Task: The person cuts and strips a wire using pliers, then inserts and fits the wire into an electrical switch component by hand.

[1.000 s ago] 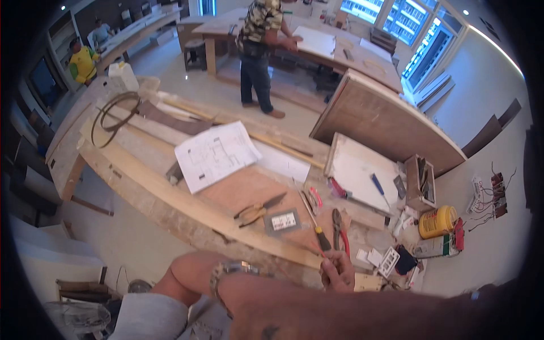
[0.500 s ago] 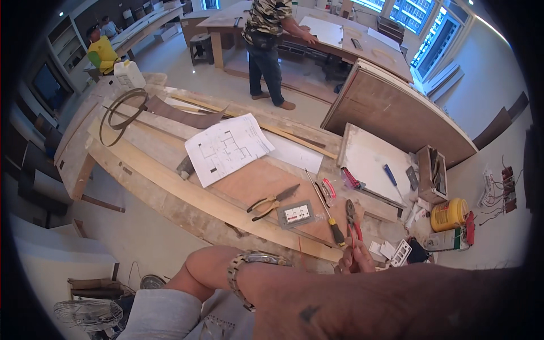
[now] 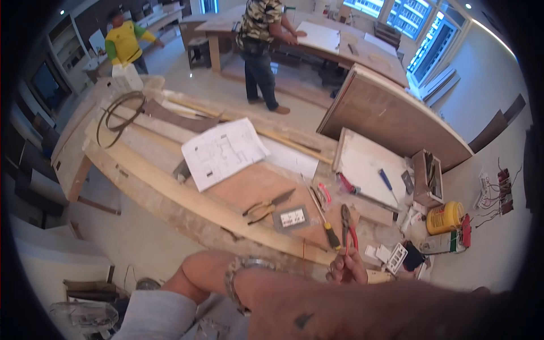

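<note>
My right hand (image 3: 348, 266) has its fingers closed round the red handles of a pair of pliers (image 3: 347, 221), jaws pointing away from me. Its wrist is hidden behind my left hand (image 3: 340, 303), which looms large and close, a watch (image 3: 243, 277) at its wrist; its fingers are too dark and near to make out. Just left of the pliers lies a yellow-and-black screwdriver (image 3: 331, 235). Farther left are a grey plate with white sockets (image 3: 290, 218) and yellow-handled pliers (image 3: 260, 209). White switch frames (image 3: 396, 255) lie right of my right hand.
A printed plan (image 3: 224, 153) rests on the cluttered workbench (image 3: 187, 209). To the right stand a yellow tub (image 3: 443, 218), a wooden tool box (image 3: 425, 178) and leaning boards (image 3: 391, 116). One person (image 3: 260, 51) works at the far table; another (image 3: 124, 42) stands back left.
The view has shifted slightly. The person in yellow at the back left has come more upright, an arm out. My right hand keeps hold of the pliers.
</note>
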